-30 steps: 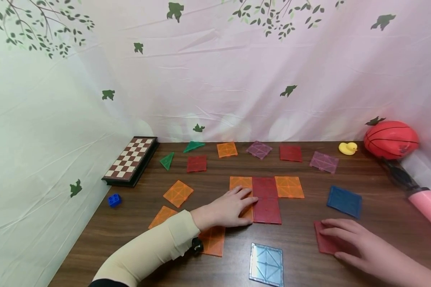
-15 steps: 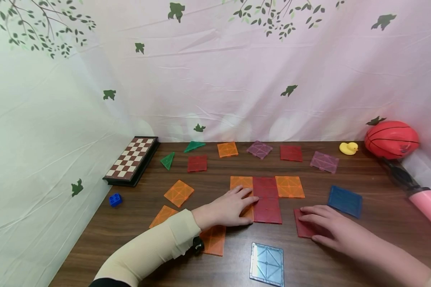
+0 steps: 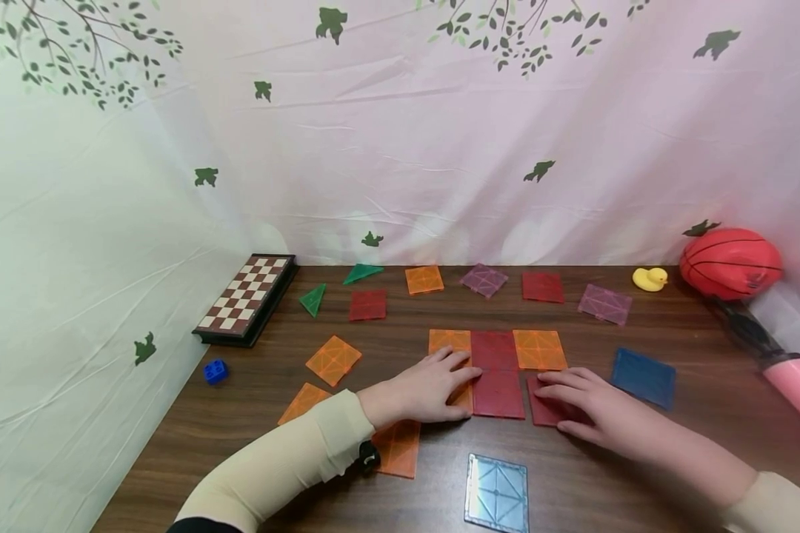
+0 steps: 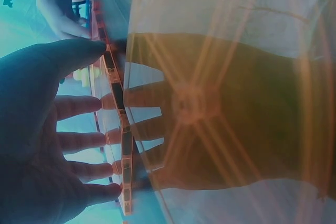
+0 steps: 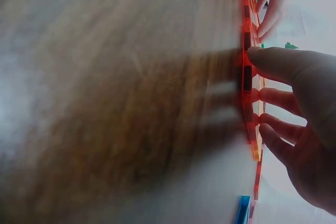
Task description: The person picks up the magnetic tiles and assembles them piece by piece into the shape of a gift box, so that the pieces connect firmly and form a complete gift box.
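Observation:
Flat square tiles lie joined mid-table: two red tiles [image 3: 495, 370], an orange tile [image 3: 538, 349] at the right and an orange tile [image 3: 448, 341] at the left. My left hand [image 3: 450, 377] lies flat with spread fingers [image 4: 79, 140] on the orange pieces at the group's left edge. With straight fingers [image 5: 273, 98], my right hand [image 3: 560, 392] presses a loose red tile [image 3: 540, 409] against the table. That tile sits right beside the lower red one; whether their edges touch I cannot tell. Both wrist views show the tiles edge-on.
Along the back lie more tiles and two green triangles [image 3: 362, 272]. A chessboard [image 3: 243, 300] and blue brick [image 3: 215, 371] are at left. A blue tile [image 3: 643, 377], duck [image 3: 650, 278], basketball [image 3: 730, 263] and pink pump [image 3: 796, 381] are at right. A silvery tile [image 3: 496, 492] lies near me.
My right hand has slid the loose red tile leftward across the table, from the near right up to the joined group. The left hand has stayed in place.

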`<action>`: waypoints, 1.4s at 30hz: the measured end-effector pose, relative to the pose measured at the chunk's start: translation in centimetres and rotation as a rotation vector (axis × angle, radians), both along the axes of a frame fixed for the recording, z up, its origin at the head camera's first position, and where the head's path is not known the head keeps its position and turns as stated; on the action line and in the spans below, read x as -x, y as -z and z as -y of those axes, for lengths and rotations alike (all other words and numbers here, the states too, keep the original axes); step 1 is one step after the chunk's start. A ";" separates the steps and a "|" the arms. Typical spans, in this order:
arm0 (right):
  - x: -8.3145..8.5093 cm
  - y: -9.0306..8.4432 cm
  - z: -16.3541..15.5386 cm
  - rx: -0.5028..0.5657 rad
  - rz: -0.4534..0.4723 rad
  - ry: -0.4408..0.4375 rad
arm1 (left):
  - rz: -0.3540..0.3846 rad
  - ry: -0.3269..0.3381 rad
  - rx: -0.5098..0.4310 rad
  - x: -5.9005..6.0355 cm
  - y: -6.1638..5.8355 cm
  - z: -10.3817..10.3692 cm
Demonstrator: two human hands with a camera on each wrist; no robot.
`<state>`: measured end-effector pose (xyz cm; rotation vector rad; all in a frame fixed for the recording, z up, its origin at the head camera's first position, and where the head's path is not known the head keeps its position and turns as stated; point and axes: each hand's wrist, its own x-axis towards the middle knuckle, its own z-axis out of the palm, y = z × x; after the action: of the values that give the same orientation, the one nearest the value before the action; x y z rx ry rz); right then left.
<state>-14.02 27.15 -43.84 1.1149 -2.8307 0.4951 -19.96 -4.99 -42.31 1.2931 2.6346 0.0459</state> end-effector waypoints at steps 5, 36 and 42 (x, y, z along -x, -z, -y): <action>0.4 0.1 0.4 0.012 -0.011 -0.006 | -0.005 0.003 -0.004 -0.1 0.0 0.1; 1.7 0.1 1.1 0.042 0.180 0.113 | 0.143 0.047 -0.246 -7.3 -1.3 11.1; 1.7 0.1 1.4 0.042 0.206 0.133 | 0.240 0.024 -0.191 -9.0 -0.6 11.6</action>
<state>-15.68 25.73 -43.95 0.9092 -3.0262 0.6920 -11.00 -16.61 -41.70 1.2854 2.4572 0.4307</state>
